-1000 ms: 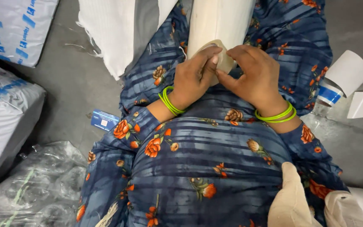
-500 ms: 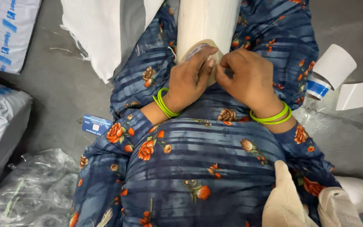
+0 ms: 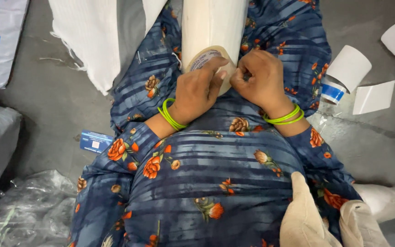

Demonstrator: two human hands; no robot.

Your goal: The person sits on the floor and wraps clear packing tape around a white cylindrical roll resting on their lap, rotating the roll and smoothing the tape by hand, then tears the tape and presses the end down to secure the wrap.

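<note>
The tape roll (image 3: 209,61) sits in the lap, leaning against the end of a big cream-coloured roll (image 3: 213,25) that runs away from the person over the blue flowered dress (image 3: 216,183). Left hand (image 3: 196,91) lies over the front of the tape roll, fingers pressed together & stretched flat across its face, thumb under. Right hand (image 3: 258,82) is just beside it, fingers curled in tight at the roll's right edge, prob. pinching or picking at the loose tape end, but the fingertips are tucked under the knuckles so can't tell for sure what's between them. Risks as I judge them: the tape end is thin & hard to catch, so a nail slip could split it lengthwise and leave a ragged strip; if it comes free too fast it may fold back & stick to itself or to the dress. Roll is only steadied by one flat hand, no firm base, so a hard pull could spin it or tip it off the lap onto the grey floor (image 3: 60,105). Green bangles (image 3: 170,116) at the left wrist could snag sticky tape. Nearby: white paper tube w/ blue band (image 3: 344,73), white sack (image 3: 88,41), clear plastic bag (image 3: 24,210), small blue card (image 3: 95,141).
</note>
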